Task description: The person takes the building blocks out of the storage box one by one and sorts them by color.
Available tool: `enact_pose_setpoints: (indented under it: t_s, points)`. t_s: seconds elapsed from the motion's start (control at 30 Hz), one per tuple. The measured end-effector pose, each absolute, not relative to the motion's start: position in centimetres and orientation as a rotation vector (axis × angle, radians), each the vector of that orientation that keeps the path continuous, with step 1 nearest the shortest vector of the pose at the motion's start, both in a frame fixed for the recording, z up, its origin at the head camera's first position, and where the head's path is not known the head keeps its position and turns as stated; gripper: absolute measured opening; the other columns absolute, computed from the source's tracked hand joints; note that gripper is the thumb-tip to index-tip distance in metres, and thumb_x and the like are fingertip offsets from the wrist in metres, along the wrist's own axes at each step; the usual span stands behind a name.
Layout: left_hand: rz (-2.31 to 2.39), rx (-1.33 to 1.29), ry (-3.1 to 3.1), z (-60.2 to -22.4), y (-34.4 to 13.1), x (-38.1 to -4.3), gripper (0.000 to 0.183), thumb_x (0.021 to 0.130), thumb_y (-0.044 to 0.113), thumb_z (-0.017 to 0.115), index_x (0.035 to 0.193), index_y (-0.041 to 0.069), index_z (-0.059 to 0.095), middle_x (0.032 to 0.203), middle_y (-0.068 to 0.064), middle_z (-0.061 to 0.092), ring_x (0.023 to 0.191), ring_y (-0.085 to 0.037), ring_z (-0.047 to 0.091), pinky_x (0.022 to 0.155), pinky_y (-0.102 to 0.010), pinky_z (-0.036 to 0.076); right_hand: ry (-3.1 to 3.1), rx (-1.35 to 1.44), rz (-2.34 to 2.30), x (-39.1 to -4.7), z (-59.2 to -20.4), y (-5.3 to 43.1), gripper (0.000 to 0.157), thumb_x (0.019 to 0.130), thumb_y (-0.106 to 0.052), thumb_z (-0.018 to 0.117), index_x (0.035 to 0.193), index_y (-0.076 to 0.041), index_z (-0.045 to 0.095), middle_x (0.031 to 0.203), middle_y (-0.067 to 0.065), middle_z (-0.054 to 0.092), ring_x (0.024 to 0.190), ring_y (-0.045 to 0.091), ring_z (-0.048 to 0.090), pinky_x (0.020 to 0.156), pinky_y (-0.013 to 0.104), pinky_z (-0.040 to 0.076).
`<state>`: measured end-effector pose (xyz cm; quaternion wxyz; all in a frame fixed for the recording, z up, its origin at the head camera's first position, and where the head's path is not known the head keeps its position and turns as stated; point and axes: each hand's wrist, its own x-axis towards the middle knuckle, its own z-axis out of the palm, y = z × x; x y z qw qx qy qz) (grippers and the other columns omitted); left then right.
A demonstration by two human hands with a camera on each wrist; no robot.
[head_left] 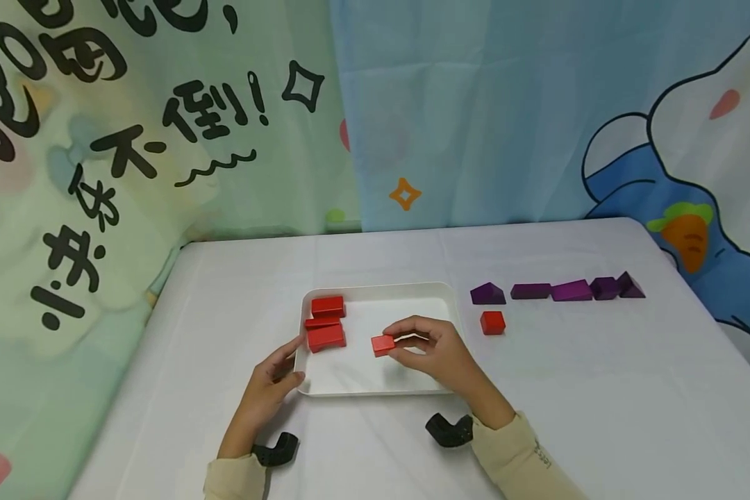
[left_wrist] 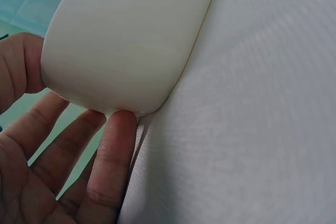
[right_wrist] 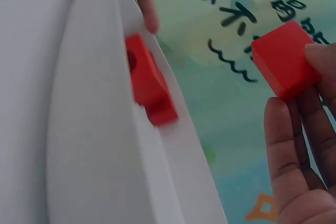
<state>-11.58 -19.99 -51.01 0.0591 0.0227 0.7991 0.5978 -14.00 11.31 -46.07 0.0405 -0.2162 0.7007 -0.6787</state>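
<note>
My right hand (head_left: 434,353) pinches a small red block (head_left: 382,345) between thumb and fingers, over the middle of a white tray (head_left: 375,386). In the right wrist view the held red block (right_wrist: 283,59) shows flat, box-like faces. My left hand (head_left: 269,382) holds the tray's near left corner, thumb at the rim. The left wrist view shows its fingers (left_wrist: 110,166) against the outside of the tray wall (left_wrist: 131,40). Three red blocks (head_left: 326,338) lie along the tray's left end. Another red block (head_left: 492,323) sits on the table right of the tray.
A row of several purple blocks (head_left: 571,290) stands on the white-clothed table (head_left: 575,403), behind and right of the tray. Printed curtains (head_left: 487,125) hang along the back and left. Black wrist devices (head_left: 448,430) are at both sleeves.
</note>
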Motion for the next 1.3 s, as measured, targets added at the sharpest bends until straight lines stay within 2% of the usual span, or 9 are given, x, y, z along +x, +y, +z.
enact_pose_setpoints:
  t_s: [0.17,0.27,0.63,0.77,0.97,1.03,1.1,1.2,1.3]
  points:
    - [1.802,0.053,2.423,-50.9,-19.9,-11.5,0.059,0.096,-0.004,0.066,0.154,-0.002,0.056,0.159,-0.022,0.054,0.142,-0.048,0.055,0.116,-0.062,0.045,2.184,-0.678,-2.152,-13.7,-45.6,15.0,0.028,0.089,0.019,0.073,0.116,0.023,0.067,0.115,-0.003,0.076,0.101,0.007,0.073,0.093,0.022,0.059]
    - [1.8,0.051,2.423,-50.9,-19.9,-11.5,0.059,0.096,-0.004,0.065,0.154,-0.002,0.056,0.159,-0.022,0.054,0.143,-0.048,0.055,0.116,-0.062,0.045,2.266,-0.618,-2.15,-13.5,-45.4,17.0,0.03,0.089,0.02,0.072,0.118,0.023,0.066,0.116,-0.012,0.074,0.104,0.004,0.072,0.092,0.02,0.059]
    - [1.78,0.055,2.428,-50.9,-20.0,-11.6,0.059,0.097,-0.004,0.065,0.155,-0.003,0.055,0.161,-0.023,0.053,0.143,-0.048,0.054,0.117,-0.062,0.044,2.582,-0.412,-1.999,-13.7,-45.7,23.3,0.03,0.093,0.017,0.072,0.123,0.019,0.067,0.113,-0.021,0.074,0.098,-0.001,0.073,0.084,0.015,0.059]
    - [1.796,0.063,2.423,-51.1,-19.9,-11.6,0.059,0.096,-0.005,0.065,0.155,-0.004,0.054,0.159,-0.024,0.054,0.141,-0.048,0.056,0.115,-0.059,0.047,2.672,-0.361,-1.963,-14.2,-46.2,25.5,0.031,0.093,0.017,0.071,0.124,0.02,0.066,0.112,-0.024,0.073,0.1,-0.006,0.071,0.085,0.012,0.056]
    - [1.804,0.05,2.412,-50.9,-20.0,-11.5,0.059,0.096,-0.005,0.065,0.155,-0.004,0.055,0.159,-0.023,0.054,0.141,-0.048,0.057,0.114,-0.057,0.048,2.832,-0.263,-1.76,-14.8,-47.2,28.2,0.03,0.096,0.01,0.073,0.126,0.014,0.069,0.111,-0.033,0.067,0.104,-0.015,0.062,0.09,0.004,0.049]
    - [1.799,0.045,2.415,-50.9,-20.0,-11.5,0.059,0.096,-0.005,0.065,0.155,-0.003,0.055,0.159,-0.023,0.055,0.14,-0.047,0.057,0.115,-0.058,0.048,2.865,-0.219,-1.666,-14.9,-47.4,28.9,0.03,0.098,0.006,0.074,0.127,0.012,0.07,0.111,-0.031,0.066,0.103,-0.018,0.058,0.091,0.003,0.047]
    - [1.795,0.038,2.417,-50.9,-20.0,-11.6,0.059,0.096,-0.004,0.065,0.155,-0.003,0.055,0.159,-0.022,0.055,0.141,-0.047,0.057,0.116,-0.059,0.046,2.876,-0.174,-1.573,-15.0,-47.6,29.4,0.031,0.099,0.002,0.074,0.129,0.01,0.07,0.113,-0.022,0.07,0.103,-0.02,0.055,0.089,0.002,0.045]
    - [1.794,0.036,2.415,-51.0,-20.0,-11.5,0.059,0.097,-0.004,0.065,0.155,-0.002,0.055,0.159,-0.022,0.054,0.141,-0.046,0.056,0.116,-0.059,0.046,2.851,-0.12,-1.484,-15.1,-47.8,29.8,0.033,0.1,0.0,0.074,0.131,0.011,0.069,0.12,0.007,0.076,0.1,-0.022,0.053,0.087,0.003,0.045]
    - [1.795,0.039,2.41,-50.9,-20.0,-11.5,0.059,0.097,-0.004,0.065,0.155,-0.003,0.054,0.16,-0.023,0.054,0.141,-0.048,0.056,0.116,-0.06,0.046,2.814,-0.069,-1.45,-15.2,-48.0,29.9,0.035,0.101,0.001,0.073,0.132,0.013,0.066,0.127,0.03,0.071,0.098,-0.022,0.051,0.085,0.003,0.046]
